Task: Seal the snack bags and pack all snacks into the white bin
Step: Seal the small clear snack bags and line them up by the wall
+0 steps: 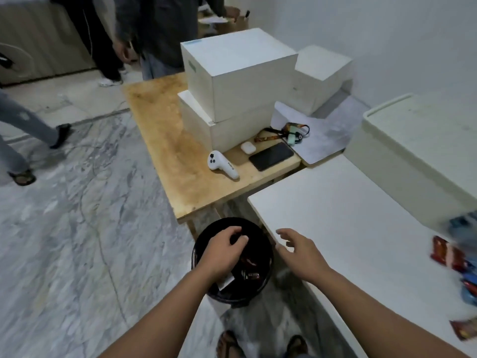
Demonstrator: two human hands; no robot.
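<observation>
The person stands at the near corner of a white table point(348, 228), both bare forearms reaching forward. The left hand point(224, 250) hangs over a black waste bin point(204, 244) on the floor, its fingers curled loosely downward; I cannot tell whether it pinches anything. Wrappers and a scrap of white paper lie inside the waste bin. The right hand point(299, 250) hovers just beside the white table's near-left edge, fingers spread and empty.

The snack bags point(454, 257), red and blue and blurred, lie at the far right of the white table, well apart from both hands. Behind them stands the white bin point(418, 151), large and pale, at the table's right side.

Further off, a wooden table point(165, 140) carries stacked white boxes point(237, 81), a white controller point(223, 165), a small earbud case point(248, 147), a dark phone point(271, 156) and a lanyard point(286, 131). Other people stand and walk on the marble floor point(77, 228) at the far left.
</observation>
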